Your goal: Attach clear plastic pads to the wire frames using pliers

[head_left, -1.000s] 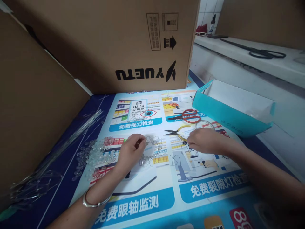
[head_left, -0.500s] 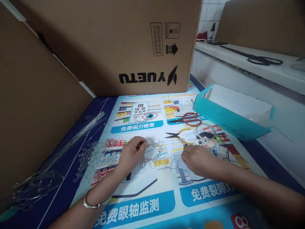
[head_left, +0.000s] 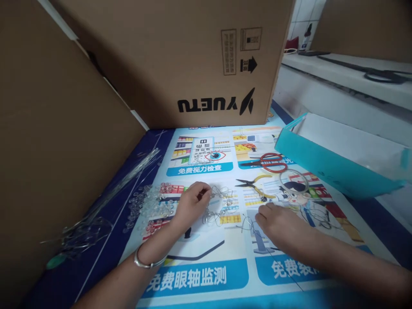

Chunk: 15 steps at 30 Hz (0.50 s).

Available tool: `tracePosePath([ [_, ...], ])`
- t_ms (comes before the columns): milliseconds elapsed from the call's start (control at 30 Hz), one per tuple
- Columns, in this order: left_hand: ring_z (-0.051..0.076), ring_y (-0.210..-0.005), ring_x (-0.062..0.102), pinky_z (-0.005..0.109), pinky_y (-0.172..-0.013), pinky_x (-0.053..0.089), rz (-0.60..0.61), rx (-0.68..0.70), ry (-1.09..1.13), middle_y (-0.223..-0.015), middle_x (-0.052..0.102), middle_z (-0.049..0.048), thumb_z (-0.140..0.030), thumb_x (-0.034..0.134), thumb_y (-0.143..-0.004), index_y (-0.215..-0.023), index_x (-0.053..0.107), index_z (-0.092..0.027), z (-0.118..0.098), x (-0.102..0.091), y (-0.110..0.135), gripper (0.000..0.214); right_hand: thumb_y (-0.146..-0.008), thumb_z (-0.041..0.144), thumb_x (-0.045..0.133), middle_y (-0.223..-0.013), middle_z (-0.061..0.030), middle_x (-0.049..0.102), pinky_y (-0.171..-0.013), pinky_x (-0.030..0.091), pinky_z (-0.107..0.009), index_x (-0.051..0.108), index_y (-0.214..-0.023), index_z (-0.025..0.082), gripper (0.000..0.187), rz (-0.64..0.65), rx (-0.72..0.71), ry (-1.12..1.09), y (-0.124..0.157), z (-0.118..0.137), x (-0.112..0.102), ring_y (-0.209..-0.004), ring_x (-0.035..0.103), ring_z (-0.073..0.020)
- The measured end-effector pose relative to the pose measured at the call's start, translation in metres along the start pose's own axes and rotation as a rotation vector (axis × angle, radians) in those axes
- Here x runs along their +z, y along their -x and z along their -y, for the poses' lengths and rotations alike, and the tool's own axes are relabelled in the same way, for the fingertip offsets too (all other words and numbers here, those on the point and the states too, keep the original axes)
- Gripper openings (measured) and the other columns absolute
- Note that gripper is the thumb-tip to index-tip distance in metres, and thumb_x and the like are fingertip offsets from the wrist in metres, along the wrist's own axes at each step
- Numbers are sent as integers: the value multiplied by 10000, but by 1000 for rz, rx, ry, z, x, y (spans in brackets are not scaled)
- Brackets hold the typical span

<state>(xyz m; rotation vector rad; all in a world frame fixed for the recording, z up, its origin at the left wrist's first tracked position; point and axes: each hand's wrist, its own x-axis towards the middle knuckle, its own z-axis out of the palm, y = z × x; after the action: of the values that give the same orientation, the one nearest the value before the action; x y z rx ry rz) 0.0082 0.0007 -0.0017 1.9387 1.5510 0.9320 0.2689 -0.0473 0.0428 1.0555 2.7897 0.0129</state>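
My left hand (head_left: 195, 202), with a silver bangle (head_left: 150, 259) on its wrist, is closed, thumb and fingertips pressed together beside a ring of bent wire pieces and clear beads (head_left: 222, 208). Whatever it pinches is too small to make out. Curled fingers also close my right hand (head_left: 281, 225), which rests low over the mat. Thin bent wires (head_left: 247, 224) show just left of its fingertips; whether it grips one is hidden. Beyond the right hand lie yellow-handled pliers (head_left: 255, 185) and red-handled scissors (head_left: 267, 163). Loose clear beads (head_left: 151, 208) are heaped left of my left hand.
A cardboard box (head_left: 193, 56) stands at the back, with another cardboard panel (head_left: 64, 128) at left. Straight wires (head_left: 125, 182) lie along the left side. At right are a wire coil (head_left: 293, 181), a turquoise box (head_left: 337, 163) and a ledge (head_left: 347, 68) holding large black scissors (head_left: 380, 74).
The view has swung left, so the mat, tools and boxes appear farther right. Both hands stay closed in nearly the same places over the mat.
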Motion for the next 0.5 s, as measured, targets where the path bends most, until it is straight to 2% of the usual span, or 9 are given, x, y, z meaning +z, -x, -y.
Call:
tracePosePath([
  [167,114,-649,505,227,-603,407,-5,-9,30,-745,557,4,-213,466,-807,-816,569,-186,-1,-1,-1,106,-678,19,515,-753,-136,573,-485,325,-290,602,-833,114,201,35,-10,197,-12,14,8,-652,524,-231],
  [367,113,-662,508,224,-609,407,75,-42,118,-753,565,7,-226,478,-801,-858,569,-179,0,-5,-3,117,-657,15,543,-722,-139,587,-450,298,-271,614,-768,107,161,178,-36,193,-31,12,-7,-627,546,-222],
  [433,106,-642,495,217,-592,396,126,-40,142,-742,563,2,-233,483,-799,-853,573,-178,-1,-8,-4,119,-660,24,550,-729,-125,592,-468,301,-271,607,-775,116,158,152,-37,150,-31,7,-7,-631,545,-214],
  [500,98,-618,476,211,-573,383,163,-36,158,-726,559,-2,-245,486,-798,-839,579,-177,-3,-11,-5,122,-691,68,541,-773,-104,597,-504,311,-272,590,-824,146,161,49,-6,73,-28,0,-2,-645,539,-202],
])
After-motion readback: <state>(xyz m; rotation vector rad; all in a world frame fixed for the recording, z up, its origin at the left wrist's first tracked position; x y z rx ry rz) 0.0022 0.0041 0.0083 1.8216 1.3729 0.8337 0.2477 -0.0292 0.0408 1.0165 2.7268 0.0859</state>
